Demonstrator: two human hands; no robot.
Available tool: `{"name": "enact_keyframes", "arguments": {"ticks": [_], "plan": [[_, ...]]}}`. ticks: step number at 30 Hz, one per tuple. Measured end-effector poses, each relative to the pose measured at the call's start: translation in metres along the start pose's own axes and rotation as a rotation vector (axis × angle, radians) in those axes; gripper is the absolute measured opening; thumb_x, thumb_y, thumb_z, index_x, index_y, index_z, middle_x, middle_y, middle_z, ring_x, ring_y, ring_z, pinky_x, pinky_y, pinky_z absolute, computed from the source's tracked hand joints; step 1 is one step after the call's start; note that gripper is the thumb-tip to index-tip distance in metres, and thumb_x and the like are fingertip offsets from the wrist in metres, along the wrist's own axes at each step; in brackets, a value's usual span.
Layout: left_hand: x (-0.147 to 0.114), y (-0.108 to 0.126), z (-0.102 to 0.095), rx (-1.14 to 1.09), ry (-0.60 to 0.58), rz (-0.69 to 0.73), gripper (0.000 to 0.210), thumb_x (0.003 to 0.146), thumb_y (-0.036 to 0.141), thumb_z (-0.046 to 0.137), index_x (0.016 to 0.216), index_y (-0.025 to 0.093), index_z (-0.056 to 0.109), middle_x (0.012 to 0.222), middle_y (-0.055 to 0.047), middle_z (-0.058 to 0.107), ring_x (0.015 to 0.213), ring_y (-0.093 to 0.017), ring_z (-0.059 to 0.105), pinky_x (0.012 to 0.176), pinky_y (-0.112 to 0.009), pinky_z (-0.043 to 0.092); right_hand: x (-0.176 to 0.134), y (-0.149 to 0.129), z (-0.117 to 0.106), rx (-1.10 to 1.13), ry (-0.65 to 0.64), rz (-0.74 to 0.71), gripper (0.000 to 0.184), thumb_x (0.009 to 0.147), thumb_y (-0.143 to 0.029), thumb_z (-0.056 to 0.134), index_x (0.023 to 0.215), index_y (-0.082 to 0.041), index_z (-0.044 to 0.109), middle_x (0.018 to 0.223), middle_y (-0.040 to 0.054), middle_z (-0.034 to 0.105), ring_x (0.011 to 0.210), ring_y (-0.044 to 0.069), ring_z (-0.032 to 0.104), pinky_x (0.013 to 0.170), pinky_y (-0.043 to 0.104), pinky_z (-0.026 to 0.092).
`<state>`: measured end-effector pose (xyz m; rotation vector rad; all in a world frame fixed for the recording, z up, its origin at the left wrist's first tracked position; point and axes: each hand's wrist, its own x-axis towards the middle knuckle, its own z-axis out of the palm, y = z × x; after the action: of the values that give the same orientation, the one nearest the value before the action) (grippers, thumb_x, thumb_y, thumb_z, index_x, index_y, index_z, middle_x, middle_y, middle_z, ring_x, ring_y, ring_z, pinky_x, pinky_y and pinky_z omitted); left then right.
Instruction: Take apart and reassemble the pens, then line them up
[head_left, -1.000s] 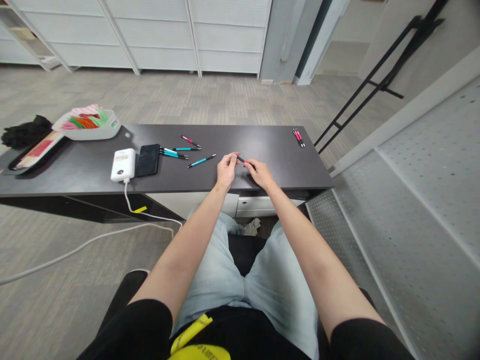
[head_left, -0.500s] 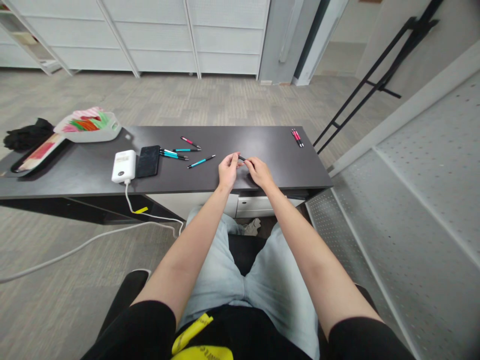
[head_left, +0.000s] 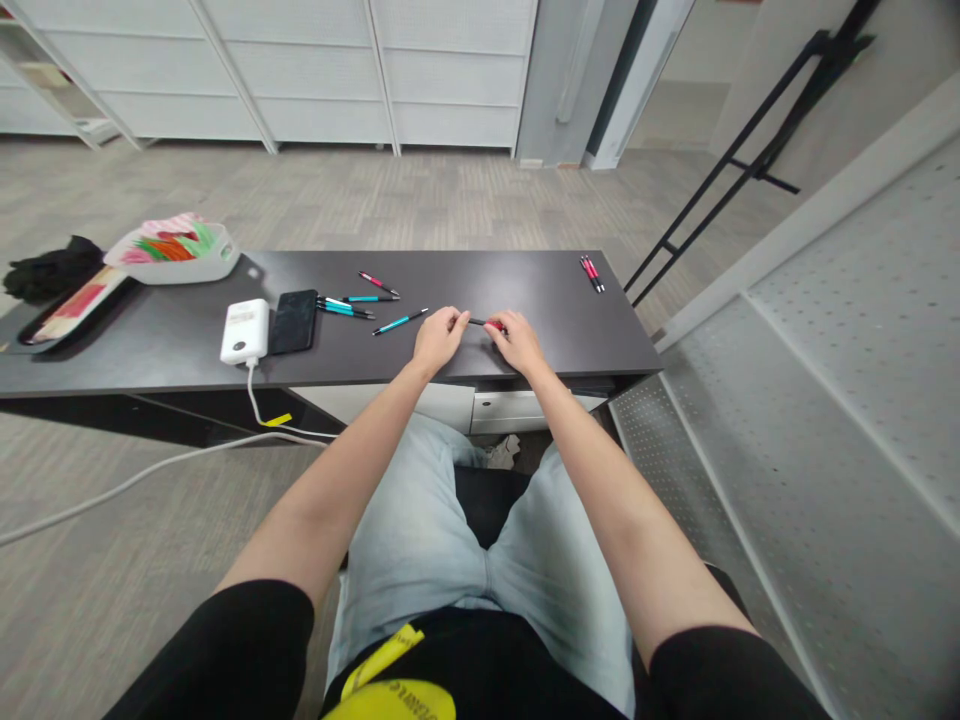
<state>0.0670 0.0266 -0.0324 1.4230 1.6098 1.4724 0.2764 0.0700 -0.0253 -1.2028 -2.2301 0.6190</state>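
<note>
A red and black pen (head_left: 477, 321) lies level between my two hands, just above the desk near its front edge. My right hand (head_left: 516, 342) closes around its red end. The fingertips of my left hand (head_left: 441, 338) are pinched at the black end. A blue pen (head_left: 400, 322) lies on the desk just left of my left hand. Farther left are several more blue pens (head_left: 346, 309) and a red pen (head_left: 378, 284). Two red pens (head_left: 592, 273) lie side by side near the right end.
On the dark desk (head_left: 525, 280), a black phone (head_left: 294, 321) lies beside a white power bank (head_left: 245, 331) with a white cable (head_left: 255, 395) hanging over the front. A white basket (head_left: 217, 262), a black tray (head_left: 45, 345) and a black cloth bundle (head_left: 52, 270) occupy the left end.
My left hand has moved left, away from my right hand, and more of the pen now shows between them. My right hand stays nearly in place.
</note>
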Motion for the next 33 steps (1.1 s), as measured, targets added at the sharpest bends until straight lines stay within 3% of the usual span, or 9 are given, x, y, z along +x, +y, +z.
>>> {"name": "enact_keyframes", "arguments": {"ticks": [5, 8, 11, 16, 22, 26, 33], "plan": [[0.0, -0.009, -0.004, 0.065, -0.041, 0.032, 0.058, 0.104, 0.041, 0.086, 0.057, 0.029, 0.055, 0.059, 0.0, 0.049, 0.066, -0.024, 0.05, 0.076, -0.036, 0.046, -0.002, -0.001, 0.001, -0.019, -0.038, -0.013, 0.021, 0.117, -0.041, 0.064, 0.124, -0.029, 0.079, 0.133, 0.0131, 0.086, 0.123, 0.036, 0.075, 0.117, 0.049, 0.056], [0.001, -0.013, -0.003, 0.068, -0.046, 0.047, 0.065, 0.103, 0.058, 0.086, 0.056, 0.029, 0.051, 0.057, 0.0, 0.046, 0.064, -0.023, 0.044, 0.073, -0.036, 0.045, -0.002, -0.003, 0.001, -0.078, -0.048, 0.006, 0.029, 0.121, -0.042, 0.055, 0.116, -0.029, 0.08, 0.135, 0.0141, 0.086, 0.13, 0.038, 0.073, 0.118, 0.053, 0.054], [0.003, -0.015, -0.004, 0.069, -0.039, 0.052, 0.067, 0.104, 0.064, 0.082, 0.057, 0.029, 0.05, 0.057, 0.0, 0.048, 0.063, -0.023, 0.044, 0.072, -0.037, 0.046, -0.002, -0.003, 0.001, -0.085, -0.041, -0.01, 0.026, 0.121, -0.039, 0.056, 0.119, -0.028, 0.08, 0.137, 0.0149, 0.085, 0.132, 0.039, 0.072, 0.119, 0.052, 0.054], [0.004, -0.017, -0.006, 0.077, 0.025, 0.035, 0.053, 0.11, 0.046, 0.08, 0.064, 0.029, 0.06, 0.066, -0.002, 0.059, 0.07, -0.025, 0.056, 0.082, -0.037, 0.054, -0.002, 0.0, 0.001, -0.063, -0.011, 0.021, 0.019, 0.115, -0.034, 0.063, 0.127, -0.03, 0.076, 0.13, 0.0132, 0.086, 0.124, 0.04, 0.073, 0.115, 0.052, 0.054], [0.003, -0.016, -0.008, 0.13, 0.102, 0.009, 0.015, 0.103, 0.018, 0.079, 0.091, 0.026, 0.08, 0.099, -0.007, 0.077, 0.086, -0.026, 0.068, 0.101, -0.04, 0.056, -0.002, 0.003, 0.003, -0.068, 0.085, 0.127, 0.019, 0.117, -0.036, 0.06, 0.126, -0.028, 0.075, 0.127, 0.0146, 0.085, 0.12, 0.038, 0.075, 0.111, 0.048, 0.054], [0.0, -0.015, -0.007, 0.176, 0.079, 0.007, 0.014, 0.097, 0.014, 0.083, 0.091, 0.026, 0.082, 0.099, -0.008, 0.077, 0.088, -0.028, 0.068, 0.108, -0.045, 0.055, -0.002, 0.005, 0.004, -0.05, 0.089, 0.138, 0.019, 0.117, -0.038, 0.06, 0.125, -0.028, 0.075, 0.123, 0.0137, 0.086, 0.115, 0.038, 0.076, 0.108, 0.047, 0.055], [-0.003, -0.016, 0.004, 0.364, 0.038, 0.107, 0.016, 0.095, 0.016, 0.08, 0.083, 0.027, 0.077, 0.102, -0.013, 0.073, 0.117, -0.042, 0.069, 0.118, -0.057, 0.05, -0.002, 0.005, 0.004, -0.067, 0.081, 0.129, 0.018, 0.118, -0.04, 0.06, 0.122, -0.028, 0.074, 0.123, 0.0143, 0.086, 0.115, 0.038, 0.076, 0.109, 0.049, 0.056]]}}
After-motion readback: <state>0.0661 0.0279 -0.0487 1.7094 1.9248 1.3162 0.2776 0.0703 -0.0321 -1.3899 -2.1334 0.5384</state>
